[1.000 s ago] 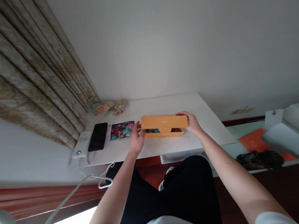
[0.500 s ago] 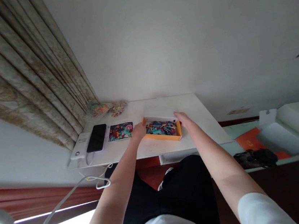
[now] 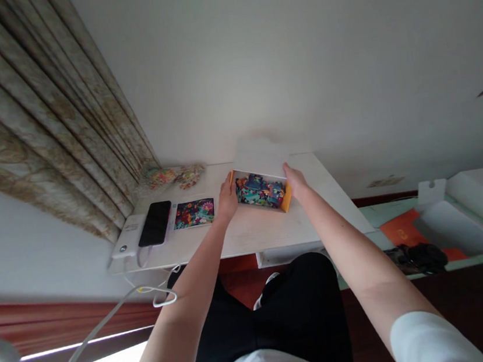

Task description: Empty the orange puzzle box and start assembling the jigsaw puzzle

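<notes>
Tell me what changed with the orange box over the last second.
The orange box, closed a second ago, now shows its colourful pieces: its lid is gone from the top. The left hand and right hand grip its ends, tipping it up off the desk. The phone and picture card stayed put.
</notes>
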The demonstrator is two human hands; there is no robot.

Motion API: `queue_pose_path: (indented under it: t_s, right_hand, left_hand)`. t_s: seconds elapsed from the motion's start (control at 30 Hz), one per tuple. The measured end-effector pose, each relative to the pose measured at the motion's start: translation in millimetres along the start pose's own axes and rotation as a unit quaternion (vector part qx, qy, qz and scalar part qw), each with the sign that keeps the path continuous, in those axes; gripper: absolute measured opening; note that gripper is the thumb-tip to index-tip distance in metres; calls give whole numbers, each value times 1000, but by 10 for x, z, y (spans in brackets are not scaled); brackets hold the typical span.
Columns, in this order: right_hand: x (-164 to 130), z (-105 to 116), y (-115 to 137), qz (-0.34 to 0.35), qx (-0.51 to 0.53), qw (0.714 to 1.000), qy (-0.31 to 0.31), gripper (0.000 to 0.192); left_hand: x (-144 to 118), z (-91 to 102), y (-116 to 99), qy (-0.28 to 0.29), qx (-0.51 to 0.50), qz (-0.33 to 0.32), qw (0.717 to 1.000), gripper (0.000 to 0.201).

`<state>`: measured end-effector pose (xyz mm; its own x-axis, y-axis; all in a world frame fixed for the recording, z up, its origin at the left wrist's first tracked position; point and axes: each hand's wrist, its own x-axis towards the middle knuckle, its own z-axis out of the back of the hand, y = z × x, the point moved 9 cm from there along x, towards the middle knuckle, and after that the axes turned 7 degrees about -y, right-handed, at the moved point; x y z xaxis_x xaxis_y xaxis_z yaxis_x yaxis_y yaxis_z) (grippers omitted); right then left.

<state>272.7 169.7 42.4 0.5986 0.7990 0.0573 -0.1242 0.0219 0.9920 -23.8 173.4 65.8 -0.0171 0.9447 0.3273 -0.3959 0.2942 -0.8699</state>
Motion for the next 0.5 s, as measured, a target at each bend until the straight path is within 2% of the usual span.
queue_pose_path:
  t_s: [0.07,0.13,0.23,0.33,0.5]
  right_hand:
    - [-6,86,74,13,17,997,-73,55]
    - [-57,120,166,30,21,993,-111,57]
    - [-164,133,334,90,-2,988,-129,59]
    - [-243,131,383,122,-24,984,-126,60]
    - [-282,140,356,135,-38,980,-139,62]
  left_hand:
    - [78,-51,14,-6,-64,-11,998,51]
    - [124,-112,87,-4,-95,13,995,53]
    - [126,-190,195,-2,-113,59,992,53]
    - [75,-254,239,8,-137,85,987,50]
    - [-8,-274,185,12,-200,77,977,65]
